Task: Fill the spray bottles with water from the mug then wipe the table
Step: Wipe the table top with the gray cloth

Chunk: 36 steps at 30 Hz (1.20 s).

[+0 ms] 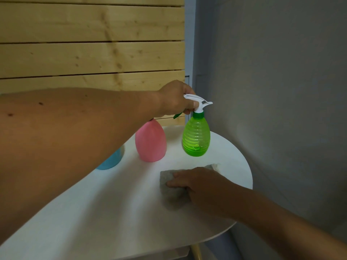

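The white trigger head of the ribbed green plastic spray bottle point(196, 136), upright on the round white table point(116, 212), is grasped by the left hand point(175, 100). The grey cloth point(171, 190) is pressed flat by the right hand point(199, 186).

A wall of horizontal pale wood planks point(90, 53), knotted and grained, fills the far left of the scene, with dark gaps between the boards. To its right stands a plain grey wall point(272, 91), running down the right side toward the near edge. At the near bottom, 1 slanted yellowish wooden leg point(196, 252) shows against a dim grey floor point(231, 246).
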Motion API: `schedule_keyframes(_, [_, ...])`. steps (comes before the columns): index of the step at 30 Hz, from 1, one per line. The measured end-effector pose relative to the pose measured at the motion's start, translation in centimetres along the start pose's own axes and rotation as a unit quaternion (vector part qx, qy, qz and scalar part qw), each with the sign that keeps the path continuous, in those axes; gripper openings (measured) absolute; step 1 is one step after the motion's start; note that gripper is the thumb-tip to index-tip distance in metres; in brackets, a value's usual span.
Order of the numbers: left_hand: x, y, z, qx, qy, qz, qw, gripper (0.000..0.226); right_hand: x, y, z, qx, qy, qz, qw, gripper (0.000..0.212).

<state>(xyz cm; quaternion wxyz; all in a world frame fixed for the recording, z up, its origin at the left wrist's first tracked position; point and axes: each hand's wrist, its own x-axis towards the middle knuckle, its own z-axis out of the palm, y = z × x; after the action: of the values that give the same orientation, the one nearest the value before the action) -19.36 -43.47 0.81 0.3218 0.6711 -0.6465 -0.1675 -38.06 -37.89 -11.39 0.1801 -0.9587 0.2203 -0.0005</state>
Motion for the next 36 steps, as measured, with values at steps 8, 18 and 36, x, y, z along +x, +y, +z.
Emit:
schedule_keyframes(8, [0.2,0.6,-0.6,-0.013,-0.043,-0.040,0.998,0.022,-0.1,-0.1,-0.8,-0.034,-0.008,0.027,0.999,0.057])
schedule_keyframes(18, [-0.2,1.1,-1.3,0.096,-0.055,-0.016,0.994,0.054,-0.8,2.0,1.0,0.078,0.030,-0.013,0.996,0.052])
schedule_keyframes(36, [-20.0,-1.7,-10.2,0.195,0.020,-0.010,0.981,0.066,0.0,-4.9,4.4,0.004,0.086,0.204,0.975,0.049])
